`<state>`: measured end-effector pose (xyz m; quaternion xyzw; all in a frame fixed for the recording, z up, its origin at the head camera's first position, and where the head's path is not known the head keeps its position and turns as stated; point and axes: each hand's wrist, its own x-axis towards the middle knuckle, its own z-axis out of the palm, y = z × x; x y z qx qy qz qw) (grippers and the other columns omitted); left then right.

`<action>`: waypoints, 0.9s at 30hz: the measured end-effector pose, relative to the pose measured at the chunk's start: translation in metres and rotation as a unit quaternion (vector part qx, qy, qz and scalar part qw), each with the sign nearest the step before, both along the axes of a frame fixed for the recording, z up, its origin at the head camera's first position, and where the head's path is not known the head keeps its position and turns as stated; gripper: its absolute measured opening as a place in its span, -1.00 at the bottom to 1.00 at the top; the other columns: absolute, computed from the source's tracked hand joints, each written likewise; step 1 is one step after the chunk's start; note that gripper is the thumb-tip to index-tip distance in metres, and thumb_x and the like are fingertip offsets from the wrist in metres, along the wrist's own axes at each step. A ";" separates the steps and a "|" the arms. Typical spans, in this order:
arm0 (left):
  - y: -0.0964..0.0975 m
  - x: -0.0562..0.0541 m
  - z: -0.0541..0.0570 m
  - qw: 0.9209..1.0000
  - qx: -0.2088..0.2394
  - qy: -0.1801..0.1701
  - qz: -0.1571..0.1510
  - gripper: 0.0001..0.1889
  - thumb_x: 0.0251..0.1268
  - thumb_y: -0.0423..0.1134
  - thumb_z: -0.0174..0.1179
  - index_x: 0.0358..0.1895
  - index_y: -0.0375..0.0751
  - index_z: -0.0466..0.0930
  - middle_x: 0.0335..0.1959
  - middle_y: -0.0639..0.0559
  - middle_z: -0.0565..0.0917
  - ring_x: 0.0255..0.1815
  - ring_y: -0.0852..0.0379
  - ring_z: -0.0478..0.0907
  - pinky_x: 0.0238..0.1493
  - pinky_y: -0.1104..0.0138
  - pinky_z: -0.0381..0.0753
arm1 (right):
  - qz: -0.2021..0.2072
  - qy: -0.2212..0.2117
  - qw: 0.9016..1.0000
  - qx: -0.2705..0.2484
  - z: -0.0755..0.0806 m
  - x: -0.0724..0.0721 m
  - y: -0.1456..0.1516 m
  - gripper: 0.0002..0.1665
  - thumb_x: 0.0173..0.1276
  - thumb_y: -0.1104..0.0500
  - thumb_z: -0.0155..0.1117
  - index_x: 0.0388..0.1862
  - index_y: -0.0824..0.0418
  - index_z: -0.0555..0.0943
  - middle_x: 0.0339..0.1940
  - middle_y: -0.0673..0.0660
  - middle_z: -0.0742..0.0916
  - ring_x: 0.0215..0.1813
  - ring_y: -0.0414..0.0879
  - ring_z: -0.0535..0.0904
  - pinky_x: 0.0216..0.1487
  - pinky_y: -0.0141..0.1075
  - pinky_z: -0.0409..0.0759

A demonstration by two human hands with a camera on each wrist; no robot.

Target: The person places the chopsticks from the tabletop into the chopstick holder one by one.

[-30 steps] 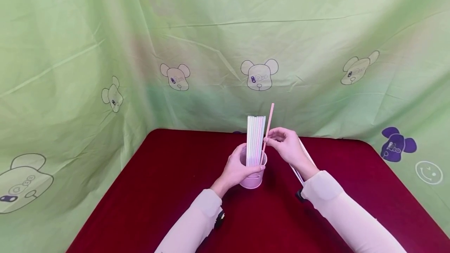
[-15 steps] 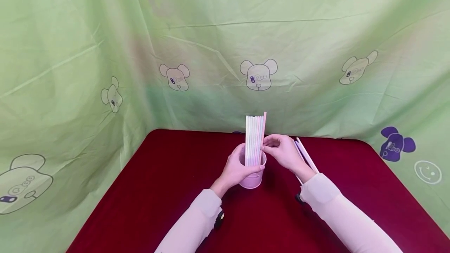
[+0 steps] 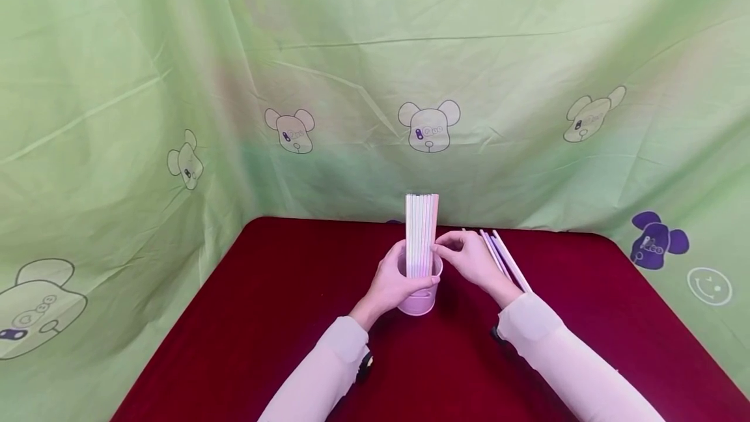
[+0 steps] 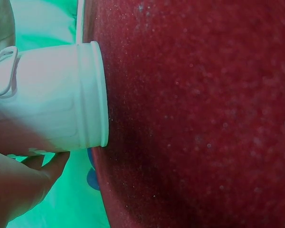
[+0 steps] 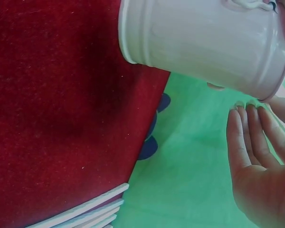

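A small pale pink bucket (image 3: 417, 305) stands upright on the red tabletop, holding a tight upright bundle of pastel straws (image 3: 417, 233). My left hand (image 3: 388, 286) grips the bucket from the left, its thumb lying across the near side by the rim. At the bundle's right edge, my right hand (image 3: 473, 260) pinches a pink straw (image 3: 435, 217) between thumb and forefinger. The straw tops are about level. In the right wrist view, the fingers (image 5: 249, 137) are just beyond the bucket's rim. The left wrist view shows the bucket's wall (image 4: 52, 95) and handle loop; the straws are out of sight there.
Several loose straws (image 3: 508, 259) lie on the red-covered table (image 3: 281, 318) behind and beside my right wrist. A green curtain (image 3: 351, 70) printed with bear heads hangs around the table's back and sides.
The pink straw has moved down and left from a tilted, raised position to stand level against the bundle. My right hand has moved lower and left with it. The left hand stays on the bucket.
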<state>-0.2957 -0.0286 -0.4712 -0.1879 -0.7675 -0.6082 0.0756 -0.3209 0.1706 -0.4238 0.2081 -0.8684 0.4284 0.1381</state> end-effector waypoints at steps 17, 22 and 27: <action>-0.001 -0.001 0.003 1.000 -0.009 -0.001 0.005 -0.17 -0.09 -0.03 0.64 0.35 0.14 0.44 0.11 0.21 0.61 0.09 0.13 0.59 0.17 0.19 0.55 | -0.032 -0.006 0.996 0.078 0.040 -0.008 0.050 -0.71 0.45 0.14 0.35 -0.01 0.33 0.69 -0.13 0.25 0.79 -0.11 0.09 0.72 -0.14 -0.25 0.61; -0.001 0.000 0.001 1.000 -0.009 -0.006 0.005 -0.17 -0.08 -0.04 0.63 0.35 0.15 0.44 0.12 0.21 0.60 0.10 0.13 0.59 0.17 0.19 0.54 | -0.048 -0.025 0.993 0.107 0.035 -0.015 0.073 -0.63 0.45 0.16 0.32 0.07 0.43 0.62 -0.03 0.36 0.75 -0.04 0.22 0.71 -0.06 -0.10 0.63; -0.001 0.001 0.001 1.000 -0.004 -0.012 0.002 -0.17 -0.08 -0.04 0.63 0.35 0.16 0.44 0.11 0.22 0.61 0.08 0.14 0.60 0.15 0.18 0.55 | -0.069 -0.045 0.987 0.136 0.021 -0.025 0.094 -0.57 0.46 0.13 0.32 0.08 0.47 0.60 -0.04 0.39 0.74 -0.04 0.24 0.69 -0.02 -0.05 0.62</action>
